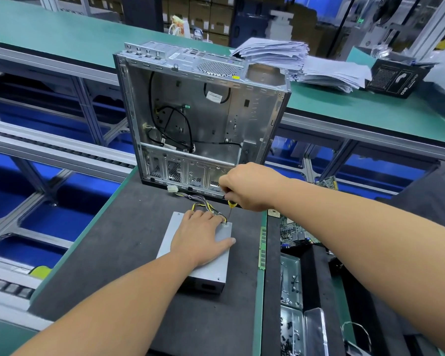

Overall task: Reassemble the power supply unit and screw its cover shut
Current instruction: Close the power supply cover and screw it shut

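A dark foam mat (108,253) covers the green workbench (62,27). The grey power supply unit (224,255) lies flat on the mat, its cable bundle (201,201) leading toward the open computer case (254,119) standing behind it. The left hand (201,237) rests palm-down on the cover, fingers extended and spread. The right hand (247,186) grips a yellow-handled screwdriver (231,204), fingers curled around the handle; the tip meets the cover's far right corner. Clear parts trays (290,286) sit at the right.

Left hand (202,236) lies flat; right hand (244,186) curled in a grip.
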